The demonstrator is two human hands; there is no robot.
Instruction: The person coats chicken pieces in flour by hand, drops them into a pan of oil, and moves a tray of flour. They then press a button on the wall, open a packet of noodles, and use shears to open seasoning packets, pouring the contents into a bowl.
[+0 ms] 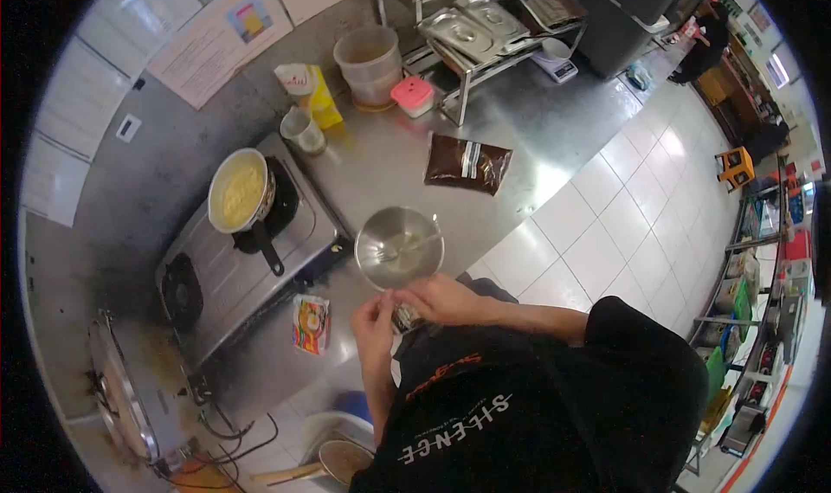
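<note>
Close to my body, my left hand (374, 324) and my right hand (446, 301) meet with fingers pinched together. Below their fingertips shows a small dark-and-white printed packet (405, 318), partly hidden by the hands; its kind is not readable. Just beyond them a metal mixing bowl (370, 272) stands on the steel counter, with what looks like a little clear liquid and a utensil inside. Left of my hands lies a colourful instant noodle packet (312, 324). Pale yellow noodles (244, 192) fill a pot (216, 220) on the gas stove.
The stove (299, 259) stands to the left, the pot's black handle (270, 252) pointing toward me. Farther back are a metal cup (303, 131), a yellow bag (322, 99), plastic tubs (368, 60), a brown pouch (467, 164) and a rack (463, 86). A strainer (342, 458) is below.
</note>
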